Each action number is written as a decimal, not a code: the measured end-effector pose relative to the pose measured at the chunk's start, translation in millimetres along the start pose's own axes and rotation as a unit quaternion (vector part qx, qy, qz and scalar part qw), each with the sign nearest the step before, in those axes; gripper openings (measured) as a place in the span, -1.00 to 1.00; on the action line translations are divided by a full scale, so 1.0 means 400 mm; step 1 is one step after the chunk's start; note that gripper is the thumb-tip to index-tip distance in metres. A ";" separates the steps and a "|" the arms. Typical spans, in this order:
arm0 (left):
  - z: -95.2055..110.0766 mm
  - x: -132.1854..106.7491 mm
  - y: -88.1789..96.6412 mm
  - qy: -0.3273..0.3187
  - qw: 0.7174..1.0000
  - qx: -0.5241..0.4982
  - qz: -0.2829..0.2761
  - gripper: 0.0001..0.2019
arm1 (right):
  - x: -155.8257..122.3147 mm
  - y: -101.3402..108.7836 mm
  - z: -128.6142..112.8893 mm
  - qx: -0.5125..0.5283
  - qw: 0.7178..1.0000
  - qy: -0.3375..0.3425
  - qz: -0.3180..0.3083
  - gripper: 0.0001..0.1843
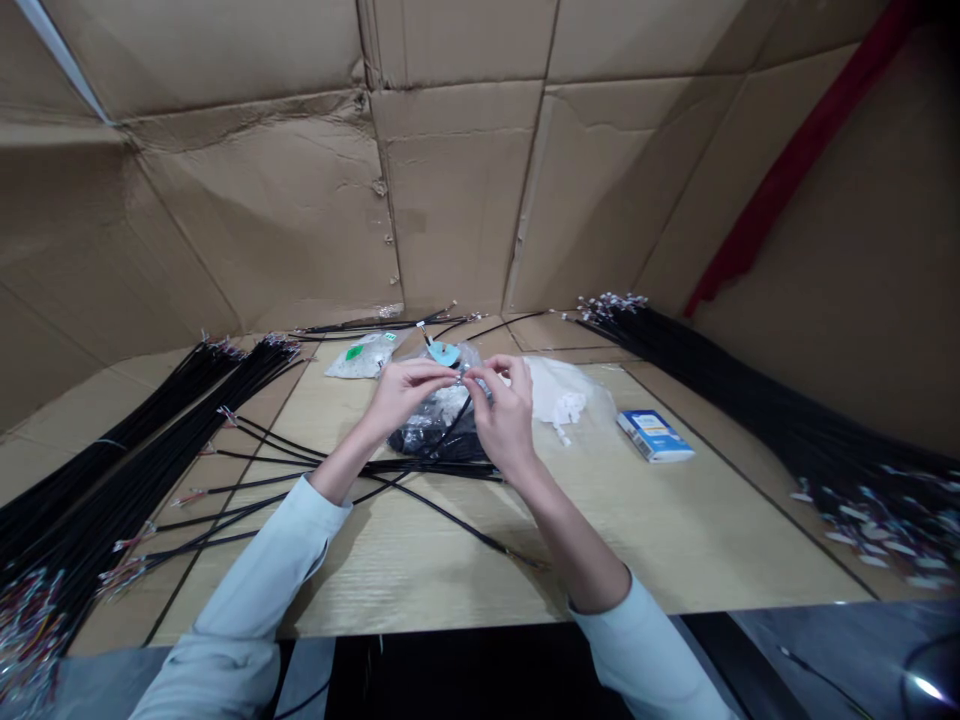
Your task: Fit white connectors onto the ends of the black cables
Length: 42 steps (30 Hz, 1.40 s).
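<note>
My left hand [405, 392] and my right hand [506, 420] meet above the middle of the table, thumbs and fingertips pinched close together. Between the fingertips is something tiny and pale, too small to name. A black cable [455, 428] rises to the fingers of my right hand, which grip its end. Under the hands lies a clear plastic bag [439, 415] with dark contents. Several loose black cables [300, 455] with stripped, coloured wire ends cross the table just in front of it.
Thick bundles of black cables lie at the left [180, 455] and right [712, 400]. A small bag with a green label [365, 355], a teal disc [444, 353], a white bag [559, 390] and a blue-white box [655, 436] sit on the table. Cardboard walls [457, 200] enclose the back.
</note>
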<state>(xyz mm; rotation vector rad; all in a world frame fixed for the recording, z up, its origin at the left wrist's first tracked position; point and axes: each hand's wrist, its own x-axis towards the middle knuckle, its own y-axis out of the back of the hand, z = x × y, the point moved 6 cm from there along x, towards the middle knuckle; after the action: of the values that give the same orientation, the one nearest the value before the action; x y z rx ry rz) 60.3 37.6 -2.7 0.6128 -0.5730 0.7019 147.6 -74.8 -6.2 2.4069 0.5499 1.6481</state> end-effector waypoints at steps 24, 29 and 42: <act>0.038 0.000 0.018 -0.038 0.992 0.112 0.035 -0.83 | 0.009 -0.012 0.032 0.153 0.983 -0.093 -0.044 -0.85; 0.032 0.000 0.014 -0.026 0.994 0.101 0.033 -0.83 | 0.006 0.008 0.025 0.130 0.989 -0.071 0.024 -0.90; 0.009 0.002 0.007 0.014 0.998 0.067 0.006 -0.82 | 0.009 -0.016 0.061 0.225 0.958 -0.175 -0.042 -0.91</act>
<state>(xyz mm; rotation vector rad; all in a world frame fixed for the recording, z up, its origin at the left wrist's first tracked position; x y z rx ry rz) 57.7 37.0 1.2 0.7242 -0.5069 0.7629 170.2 -65.9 -14.4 2.8501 1.0329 1.1083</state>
